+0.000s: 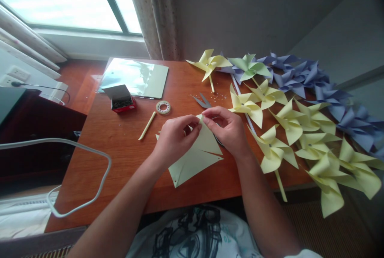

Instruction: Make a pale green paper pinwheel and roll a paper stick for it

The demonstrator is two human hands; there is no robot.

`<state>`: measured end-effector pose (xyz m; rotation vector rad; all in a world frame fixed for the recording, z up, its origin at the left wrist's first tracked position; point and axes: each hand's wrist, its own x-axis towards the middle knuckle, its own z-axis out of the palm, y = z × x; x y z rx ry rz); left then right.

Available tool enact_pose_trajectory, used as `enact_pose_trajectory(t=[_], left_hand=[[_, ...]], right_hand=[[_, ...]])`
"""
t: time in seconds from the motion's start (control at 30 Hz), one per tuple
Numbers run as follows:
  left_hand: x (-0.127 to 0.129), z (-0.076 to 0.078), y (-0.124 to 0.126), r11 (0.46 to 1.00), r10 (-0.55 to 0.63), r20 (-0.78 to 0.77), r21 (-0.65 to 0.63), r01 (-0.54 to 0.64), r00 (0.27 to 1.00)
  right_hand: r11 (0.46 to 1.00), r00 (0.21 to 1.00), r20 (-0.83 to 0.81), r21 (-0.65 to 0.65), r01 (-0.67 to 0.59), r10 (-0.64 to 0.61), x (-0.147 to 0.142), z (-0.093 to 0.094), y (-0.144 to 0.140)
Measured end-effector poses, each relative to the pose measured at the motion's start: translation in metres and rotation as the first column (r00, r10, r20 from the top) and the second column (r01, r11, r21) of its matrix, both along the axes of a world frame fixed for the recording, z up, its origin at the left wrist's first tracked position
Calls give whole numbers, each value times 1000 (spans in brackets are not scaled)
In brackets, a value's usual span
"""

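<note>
Now the yellow paper (195,156) lies near me on the table (120,146), its far corner pinched by both my left hand (174,138) and right hand (226,128). Scissors (203,101) sit just beyond; finished pinwheels (285,126) spread right; tape (163,107) lies left.

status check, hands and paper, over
Left hand and right hand both pinching pale yellow paper square at its top corner. Scissors just behind. Finished pinwheels crowd right side.
</note>
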<state>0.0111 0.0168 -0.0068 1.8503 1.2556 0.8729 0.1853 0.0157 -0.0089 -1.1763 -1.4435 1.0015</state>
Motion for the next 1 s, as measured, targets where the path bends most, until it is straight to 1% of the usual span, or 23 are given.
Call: enact_pose_trajectory(t=[0.07,0.17,0.27,0.37,0.53,0.73,0.87,1.0], left_hand=[[0,0,0,1000,-3,29,-18,4,1000],[0,0,0,999,10,114,-47,-4,993],[0,-1,0,996,38,200,-89,-21,979],[1,-2,1,994,66,248,-103,-42,966],[1,1,1,994,86,253,-83,-67,964],[1,6,0,996,82,211,-60,-71,974],[1,6,0,995,98,178,-48,-90,979],[1,4,1,993,101,213,-74,-87,972]], right_hand=[[1000,1000,4,4,-6,6,0,0,0],[1000,1000,-7,10,-26,27,0,0,0],[999,999,-15,-2,-42,42,0,1,0],[999,999,-7,-12,-45,45,-1,1,0],[998,998,15,-15,-56,57,-1,1,1],[999,998,38,-22,-50,50,-1,2,0],[999,999,43,-27,-32,33,-2,2,-1],[999,998,32,-25,-46,47,-1,1,0]])
